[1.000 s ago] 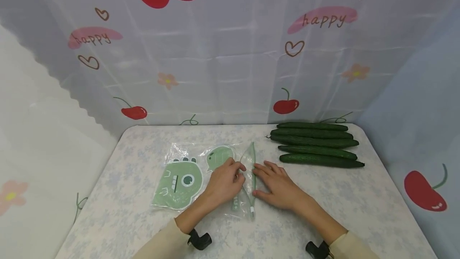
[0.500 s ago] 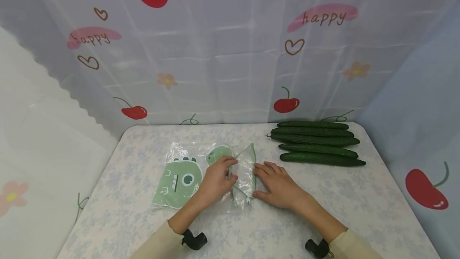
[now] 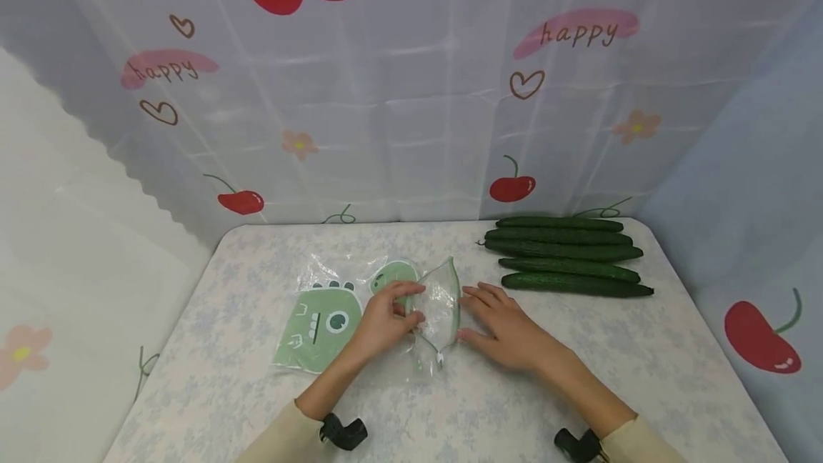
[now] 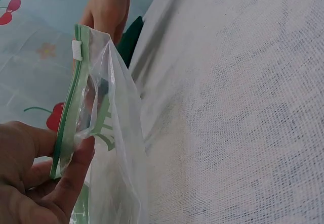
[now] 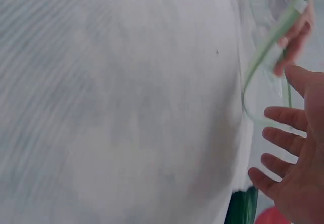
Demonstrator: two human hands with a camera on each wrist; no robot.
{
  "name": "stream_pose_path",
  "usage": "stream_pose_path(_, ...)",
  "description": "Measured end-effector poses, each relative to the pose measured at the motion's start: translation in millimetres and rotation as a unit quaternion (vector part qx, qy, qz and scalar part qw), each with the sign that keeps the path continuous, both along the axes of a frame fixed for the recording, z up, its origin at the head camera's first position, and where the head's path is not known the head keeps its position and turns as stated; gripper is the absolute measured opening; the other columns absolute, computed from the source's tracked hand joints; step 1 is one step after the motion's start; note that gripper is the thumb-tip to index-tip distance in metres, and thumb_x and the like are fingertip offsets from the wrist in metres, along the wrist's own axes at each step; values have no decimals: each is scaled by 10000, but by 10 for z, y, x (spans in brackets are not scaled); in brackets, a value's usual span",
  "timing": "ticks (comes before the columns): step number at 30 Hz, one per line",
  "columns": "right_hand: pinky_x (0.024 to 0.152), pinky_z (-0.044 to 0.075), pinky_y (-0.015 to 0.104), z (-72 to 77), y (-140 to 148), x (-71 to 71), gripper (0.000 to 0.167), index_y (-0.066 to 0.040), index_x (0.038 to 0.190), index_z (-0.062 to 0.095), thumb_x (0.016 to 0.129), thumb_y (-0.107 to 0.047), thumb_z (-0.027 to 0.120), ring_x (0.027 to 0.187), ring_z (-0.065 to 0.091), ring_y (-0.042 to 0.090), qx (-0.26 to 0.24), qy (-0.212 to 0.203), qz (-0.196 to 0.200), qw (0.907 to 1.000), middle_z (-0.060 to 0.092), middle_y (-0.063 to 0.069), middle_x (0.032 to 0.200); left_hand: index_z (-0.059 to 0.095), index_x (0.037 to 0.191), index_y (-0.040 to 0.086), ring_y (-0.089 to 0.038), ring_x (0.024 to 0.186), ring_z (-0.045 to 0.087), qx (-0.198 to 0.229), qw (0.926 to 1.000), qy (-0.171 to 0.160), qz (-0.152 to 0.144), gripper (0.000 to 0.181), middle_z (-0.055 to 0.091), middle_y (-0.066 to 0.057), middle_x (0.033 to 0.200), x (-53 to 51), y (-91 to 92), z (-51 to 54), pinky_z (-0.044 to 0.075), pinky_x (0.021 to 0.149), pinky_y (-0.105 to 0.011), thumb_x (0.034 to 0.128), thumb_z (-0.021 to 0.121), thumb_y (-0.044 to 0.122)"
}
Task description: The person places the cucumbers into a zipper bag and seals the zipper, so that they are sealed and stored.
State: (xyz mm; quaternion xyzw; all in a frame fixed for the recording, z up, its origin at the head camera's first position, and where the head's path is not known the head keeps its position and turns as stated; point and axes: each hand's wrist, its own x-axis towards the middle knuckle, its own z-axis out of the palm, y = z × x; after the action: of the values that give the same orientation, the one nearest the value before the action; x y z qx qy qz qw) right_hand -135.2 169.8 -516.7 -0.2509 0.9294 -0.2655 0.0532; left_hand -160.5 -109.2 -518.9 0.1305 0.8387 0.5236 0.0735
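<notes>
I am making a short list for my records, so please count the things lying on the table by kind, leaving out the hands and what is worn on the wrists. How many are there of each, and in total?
Cucumbers: 5
Bag: 1
Total: 6

Your left hand holds one side of the clear bag's open mouth; green cartoon print, bag lying on the pale patterned table. Your right hand, fingers extended, just beside the opposite green rim. Five cucumbers at far right; cherry-print cloth behind.
</notes>
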Motion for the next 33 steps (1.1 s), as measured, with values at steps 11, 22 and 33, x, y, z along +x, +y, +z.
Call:
stream_pose_path(11,1095,467,713,51,1054,96,530,-96,1517,573,1088,-400,640,1507,385,439,-607,175,-1225,9905,515,173,1599,686,1400,-5,-119,724,732,444,9986,-268,-101,493,607,-144,1488,24,15,-16,659,639,-264,915,767,-32)
stream_pose_path(22,1079,354,723,14,1999,119,569,16,1460,558,1024,-298,747,1389,412,561,-525,587,-1915,9783,539,291,1498,677,1428,34,-185,745,760,597,9977,-257,-197,508,586,-136,1510,8,6,-60,679,665,-332,933,749,-54)
stream_pose_path(33,960,465,744,-104,2414,19,655,137,1402,526,1012,-344,737,1258,511,608,175,101,-2517,9676,539,431,1407,672,1428,28,-129,720,737,460,9985,-264,-114,508,575,-137,1522,35,14,-55,672,654,-317,931,747,-49)
